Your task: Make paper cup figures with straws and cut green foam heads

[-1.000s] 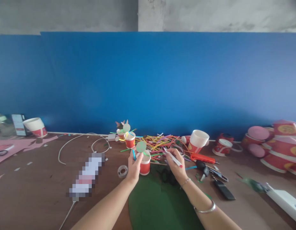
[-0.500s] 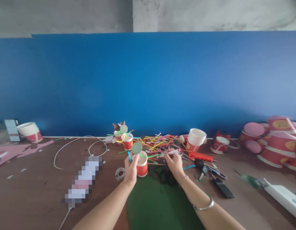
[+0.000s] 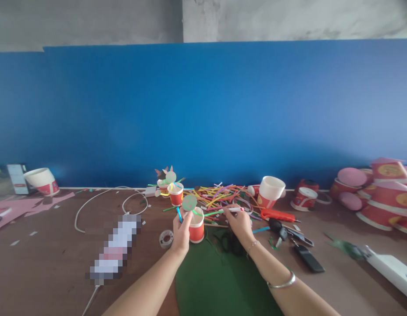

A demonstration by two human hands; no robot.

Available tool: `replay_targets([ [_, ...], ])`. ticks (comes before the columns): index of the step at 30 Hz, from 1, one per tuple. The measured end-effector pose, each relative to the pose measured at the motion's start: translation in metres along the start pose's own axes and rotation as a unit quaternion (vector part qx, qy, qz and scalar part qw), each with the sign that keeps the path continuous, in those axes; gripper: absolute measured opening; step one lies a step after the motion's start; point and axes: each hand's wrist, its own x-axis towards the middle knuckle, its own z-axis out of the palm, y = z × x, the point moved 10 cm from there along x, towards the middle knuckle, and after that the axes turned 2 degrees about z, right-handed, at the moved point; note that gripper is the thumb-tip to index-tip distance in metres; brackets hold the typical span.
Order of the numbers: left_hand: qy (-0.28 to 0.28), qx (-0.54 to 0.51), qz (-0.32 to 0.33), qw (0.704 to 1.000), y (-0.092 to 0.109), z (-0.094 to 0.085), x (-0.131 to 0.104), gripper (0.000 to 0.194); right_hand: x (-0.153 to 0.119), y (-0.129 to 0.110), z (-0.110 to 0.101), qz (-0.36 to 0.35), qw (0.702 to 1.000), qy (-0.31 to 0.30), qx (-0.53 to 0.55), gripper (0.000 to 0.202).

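Observation:
My left hand is closed on the side of a red and white paper cup. A green paper disc stands at the cup's rim by my thumb, and a blue strip sticks up at my fingers. From the cup a thin green strip reaches right, towards my right hand. That hand is closed around a white marker pen with a red end; whether its fingers also pinch the strip cannot be made out. Black scissors lie below, partly hidden by my right hand.
A green sheet lies in front of me. Behind are a decorated cup, a pile of coloured strips and a white cup. To the right are an orange-handled tool, keys and stacked red cups; a tape roll sits left.
The marker pen in my right hand has tipped to a more level angle. My left hand keeps its hold on the cup, and the view has shifted very slightly.

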Motion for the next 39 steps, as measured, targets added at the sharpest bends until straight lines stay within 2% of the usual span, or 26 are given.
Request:
replay_targets([
  [4, 0.001, -0.002, -0.005, 1.000, -0.002, 0.000, 0.000, 0.043, 0.001, -0.001, 0.006, -0.022, 1.000, -0.018, -0.012, 0.030],
  [10, 0.043, -0.009, -0.028, 0.999, -0.013, -0.012, 0.002, 0.048, -0.001, -0.009, 0.013, -0.054, 0.996, -0.058, 0.050, 0.026],
  [16, 0.034, -0.018, -0.017, 0.999, -0.009, -0.009, 0.001, 0.046, -0.005, -0.020, 0.019, -0.089, 0.989, -0.085, 0.078, 0.027],
  [21, 0.033, -0.019, -0.013, 0.999, -0.005, -0.007, 0.002, 0.041, -0.009, -0.032, 0.025, -0.135, 0.981, -0.123, 0.061, 0.029],
  [25, 0.074, -0.039, -0.024, 0.996, -0.004, -0.012, 0.001, 0.040, -0.013, -0.041, 0.029, -0.169, 0.970, -0.159, 0.076, 0.028],
  [33, 0.112, -0.079, -0.011, 0.991, -0.007, -0.022, 0.004, 0.038, -0.006, -0.044, 0.036, -0.131, 0.978, -0.152, 0.062, 0.027],
  [37, 0.161, -0.090, -0.003, 0.983, -0.015, -0.035, 0.007, 0.039, 0.005, -0.050, 0.050, -0.102, 0.975, -0.192, 0.040, 0.025],
  [39, 0.164, -0.100, 0.006, 0.981, -0.016, -0.036, 0.008, 0.042, 0.013, -0.052, 0.059, -0.087, 0.974, -0.210, 0.009, 0.024],
])
